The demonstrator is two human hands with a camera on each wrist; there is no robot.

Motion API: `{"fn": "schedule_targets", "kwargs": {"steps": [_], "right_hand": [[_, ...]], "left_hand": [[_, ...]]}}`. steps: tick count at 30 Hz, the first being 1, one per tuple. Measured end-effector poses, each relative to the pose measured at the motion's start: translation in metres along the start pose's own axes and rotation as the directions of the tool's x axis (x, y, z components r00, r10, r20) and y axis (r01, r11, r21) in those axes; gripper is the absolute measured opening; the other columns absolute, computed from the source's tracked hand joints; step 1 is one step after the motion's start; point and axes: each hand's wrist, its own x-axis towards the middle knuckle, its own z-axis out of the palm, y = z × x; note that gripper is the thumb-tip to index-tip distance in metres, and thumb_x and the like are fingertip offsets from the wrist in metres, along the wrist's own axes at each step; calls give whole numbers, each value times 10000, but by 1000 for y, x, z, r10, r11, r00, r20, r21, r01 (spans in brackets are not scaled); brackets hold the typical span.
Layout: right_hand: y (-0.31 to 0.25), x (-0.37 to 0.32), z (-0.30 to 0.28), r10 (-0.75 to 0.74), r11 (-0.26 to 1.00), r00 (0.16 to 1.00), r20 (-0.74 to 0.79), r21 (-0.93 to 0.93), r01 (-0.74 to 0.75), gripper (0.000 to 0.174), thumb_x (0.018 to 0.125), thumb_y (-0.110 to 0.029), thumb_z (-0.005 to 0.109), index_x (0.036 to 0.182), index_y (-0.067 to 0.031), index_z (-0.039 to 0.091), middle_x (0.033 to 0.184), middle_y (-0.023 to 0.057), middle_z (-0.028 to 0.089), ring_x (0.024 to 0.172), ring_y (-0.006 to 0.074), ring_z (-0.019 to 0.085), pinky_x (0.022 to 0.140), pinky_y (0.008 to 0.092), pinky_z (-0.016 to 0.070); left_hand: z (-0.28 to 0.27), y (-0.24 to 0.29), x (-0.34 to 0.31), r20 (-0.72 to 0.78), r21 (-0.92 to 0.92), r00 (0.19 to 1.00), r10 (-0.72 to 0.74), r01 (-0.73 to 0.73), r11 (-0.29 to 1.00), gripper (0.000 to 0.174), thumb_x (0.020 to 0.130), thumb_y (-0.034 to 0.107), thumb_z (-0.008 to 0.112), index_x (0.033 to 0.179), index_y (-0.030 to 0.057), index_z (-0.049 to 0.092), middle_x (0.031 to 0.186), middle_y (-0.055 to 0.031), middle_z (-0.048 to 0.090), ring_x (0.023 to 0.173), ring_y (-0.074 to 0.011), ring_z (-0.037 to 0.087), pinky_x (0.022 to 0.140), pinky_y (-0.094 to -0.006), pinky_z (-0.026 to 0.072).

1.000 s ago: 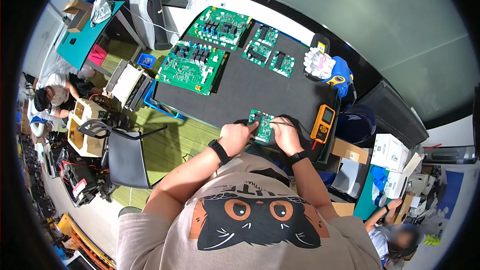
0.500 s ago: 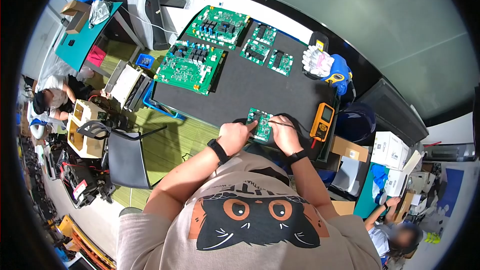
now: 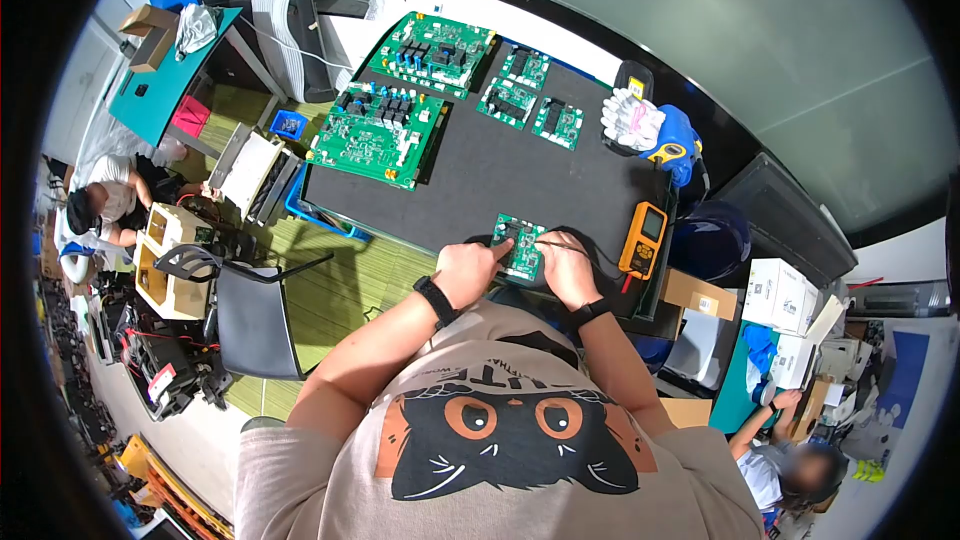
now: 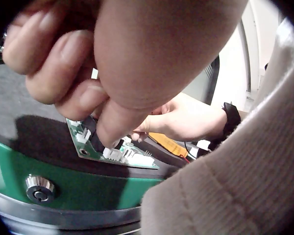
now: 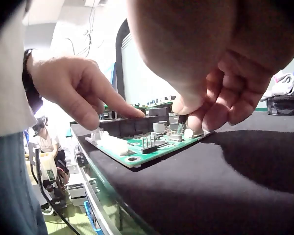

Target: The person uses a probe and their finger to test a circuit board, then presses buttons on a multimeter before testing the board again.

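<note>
- A black mat (image 3: 500, 175) covers the table; the left wrist view shows a green table front (image 4: 19, 166) with a key lock (image 4: 39, 185) below it.
- Two large green boards (image 3: 378, 135) lie far left on the mat, three smaller ones (image 3: 528, 100) just right of them, and white gloves (image 3: 632, 122) at the far right.
- An orange multimeter (image 3: 642, 238) lies at the mat's right edge.
- A dark chair (image 3: 255, 315) stands on green flooring to the left, with cartons and other seated people around.
- The small board (image 3: 520, 248) lies flat at the mat's near edge between the hands. It is green, with white connectors, black blocks and pin headers.
- The left hand (image 3: 468, 272) stretches its index finger onto a black block, its other fingers curled and gripping nothing visible.
- The right hand (image 3: 568, 265) pinches a thin probe (image 5: 180, 126), tip on the board.
</note>
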Motion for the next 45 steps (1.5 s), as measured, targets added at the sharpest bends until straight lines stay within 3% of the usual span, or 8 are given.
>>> {"fn": "schedule_targets", "kwargs": {"steps": [15, 21, 35, 39, 40, 41, 42, 45], "right_hand": [[-1, -2, -1, -41, 999, 999, -11, 34, 42, 137, 844, -43, 544, 899, -24, 669, 964, 106, 655, 924, 303, 611, 842, 406, 491], [1, 2, -4, -26, 998, 1000, -3, 50, 26, 144, 855, -54, 539, 899, -29, 673, 977, 96, 654, 936, 296, 603, 849, 404, 483], [-8, 0, -7, -10, 1000, 1000, 8, 24, 10, 128, 890, -65, 537, 899, -16, 654, 946, 113, 648, 917, 312, 605, 843, 412, 490], [-14, -2, -22, 70, 993, 996, -52, 96, -65, 76, 864, -85, 600, 887, -43, 659, 1012, 103, 630, 976, 320, 579, 858, 429, 462], [-17, -2, -29, 121, 992, 973, -197, 2, -123, 70, 854, -99, 622, 892, -58, 664, 1076, 103, 609, 1031, 332, 549, 896, 443, 438], [-15, -3, -37, 154, 977, 927, -343, -87, -195, 71, 844, -112, 645, 898, -72, 669, 1140, 102, 587, 1086, 344, 520, 934, 457, 414], [-1, -6, -39, 191, 973, 886, -422, -36, -227, 75, 837, -148, 676, 894, -99, 676, 1237, 114, 536, 1160, 370, 465, 993, 476, 363], [39, -17, -44, 403, 852, 724, -560, -59, -520, 111, 853, -204, 681, 906, -109, 700, 1377, 173, 461, 1246, 414, 396, 1036, 501, 330]], "left_hand": [[-2, 1, 1, 12, -37, 1000, -24, 25, 999, 450, 885, 270, 623, 1328, 220, 558, 746, -82, 668, 697, -278, 672, 580, -414, 522], [0, -2, 2, -32, -50, 999, -1, 0, 999, 453, 882, 266, 628, 1327, 219, 559, 729, -78, 664, 687, -267, 670, 577, -409, 521], [-2, 1, 0, 43, 7, 999, -14, 13, 1000, 476, 912, 283, 591, 1379, 228, 519, 755, -51, 677, 713, -226, 678, 574, -375, 528], [-6, 3, 0, 38, 12, 999, -10, 10, 1000, 470, 915, 278, 585, 1377, 222, 519, 758, -61, 674, 726, -233, 677, 574, -382, 525], [-9, 3, -1, 35, -10, 999, -11, 12, 1000, 466, 919, 275, 581, 1377, 220, 518, 765, -71, 675, 739, -242, 676, 587, -390, 524], [-12, 5, -1, 59, -7, 998, -18, 19, 1000, 458, 919, 273, 581, 1371, 218, 523, 786, -79, 680, 751, -253, 676, 608, -400, 525], [-7, 3, -1, 0, -20, 1000, 1, -1, 1000, 468, 897, 274, 611, 1357, 223, 542, 777, -90, 678, 715, -270, 672, 584, -404, 522], [-5, 1, -2, -42, -37, 999, 13, -14, 999, 482, 877, 273, 637, 1349, 232, 551, 786, -116, 678, 674, -299, 667, 563, -420, 523]]}}
